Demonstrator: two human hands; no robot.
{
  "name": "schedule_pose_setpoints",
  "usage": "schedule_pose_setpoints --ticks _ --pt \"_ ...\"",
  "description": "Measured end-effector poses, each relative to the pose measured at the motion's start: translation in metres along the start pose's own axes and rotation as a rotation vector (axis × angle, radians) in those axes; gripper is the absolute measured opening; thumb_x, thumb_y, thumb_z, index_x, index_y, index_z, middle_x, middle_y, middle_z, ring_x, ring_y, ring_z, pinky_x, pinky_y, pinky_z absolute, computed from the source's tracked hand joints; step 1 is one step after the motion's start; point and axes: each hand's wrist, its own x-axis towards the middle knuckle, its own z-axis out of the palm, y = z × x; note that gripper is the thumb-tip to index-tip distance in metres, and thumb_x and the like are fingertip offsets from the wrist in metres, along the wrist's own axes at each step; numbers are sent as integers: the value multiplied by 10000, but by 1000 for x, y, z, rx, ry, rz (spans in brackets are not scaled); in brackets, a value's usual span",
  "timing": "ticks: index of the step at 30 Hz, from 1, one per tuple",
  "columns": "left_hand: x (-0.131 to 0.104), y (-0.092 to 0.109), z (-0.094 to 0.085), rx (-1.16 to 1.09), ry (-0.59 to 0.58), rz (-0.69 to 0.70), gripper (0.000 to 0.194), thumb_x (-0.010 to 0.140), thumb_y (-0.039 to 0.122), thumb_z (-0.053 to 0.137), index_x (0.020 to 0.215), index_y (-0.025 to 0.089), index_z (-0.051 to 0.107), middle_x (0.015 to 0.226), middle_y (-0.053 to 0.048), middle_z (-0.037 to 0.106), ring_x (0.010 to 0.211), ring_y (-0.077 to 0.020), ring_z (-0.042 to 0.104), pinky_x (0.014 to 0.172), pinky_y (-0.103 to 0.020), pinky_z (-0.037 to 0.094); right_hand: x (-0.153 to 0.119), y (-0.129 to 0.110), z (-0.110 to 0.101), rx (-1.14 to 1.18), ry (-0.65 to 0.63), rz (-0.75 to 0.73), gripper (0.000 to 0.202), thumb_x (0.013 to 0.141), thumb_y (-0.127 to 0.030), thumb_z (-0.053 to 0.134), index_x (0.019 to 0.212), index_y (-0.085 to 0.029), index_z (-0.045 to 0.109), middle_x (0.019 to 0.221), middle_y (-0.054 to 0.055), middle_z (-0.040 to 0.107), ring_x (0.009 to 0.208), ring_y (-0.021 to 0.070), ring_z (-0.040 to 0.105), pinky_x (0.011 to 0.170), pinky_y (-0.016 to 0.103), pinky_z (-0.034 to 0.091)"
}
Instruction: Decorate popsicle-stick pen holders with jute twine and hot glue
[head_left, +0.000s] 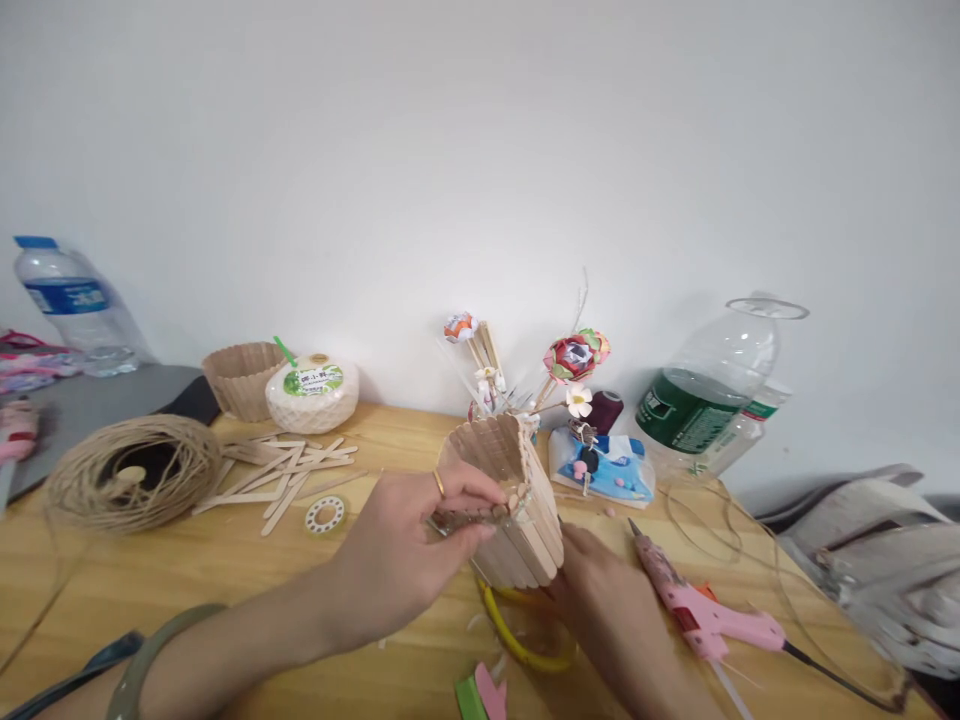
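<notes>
A cup of upright wooden craft sticks (525, 540) is tilted in front of me, over the table. My left hand (420, 545), with a ring on one finger, is closed in a pinch at the cup's near rim. Its fingertips press on the stick ends; whether they also hold something small is unclear. At the cup's lower right side, my right hand (604, 600) is curled against it, its fingertips partly hidden. A yellow ring-shaped roll (525, 655) lies beneath the cup. To the right rests a pink glue gun (697, 605).
Twine (135, 470), loose craft sticks (289, 475), a white tape roll (325, 514), another stick cup (244, 378) and a white coconut (313, 395) stand left. Paper flowers (576, 355), a wipes pack (604, 465) and a large bottle (690, 410) are behind. The glue gun's cord trails right.
</notes>
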Motion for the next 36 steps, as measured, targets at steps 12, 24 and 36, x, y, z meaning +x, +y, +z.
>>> schedule_pose_setpoints --ticks 12,24,36 --pt "-4 -4 11 30 -110 146 274 765 6 516 931 187 635 856 12 734 739 -93 679 689 -155 531 13 -44 -76 518 343 -273 59 836 -147 565 872 -191 581 761 -4 634 613 83 590 552 166 496" --pt "-6 -5 13 -9 -115 64 245 755 41 522 923 174 641 809 -4 740 677 -103 668 617 -166 513 13 -43 -69 380 366 -340 127 843 -79 517 796 -187 565 678 -8 618 577 92 588 527 180 487" --pt "1 9 6 -293 -262 -313 125 717 90 580 818 160 600 841 -29 727 802 -153 671 673 -219 501 9 -20 -76 -22 481 -803 335 939 -76 298 974 -52 631 872 119 718 851 224 652 713 339 526"
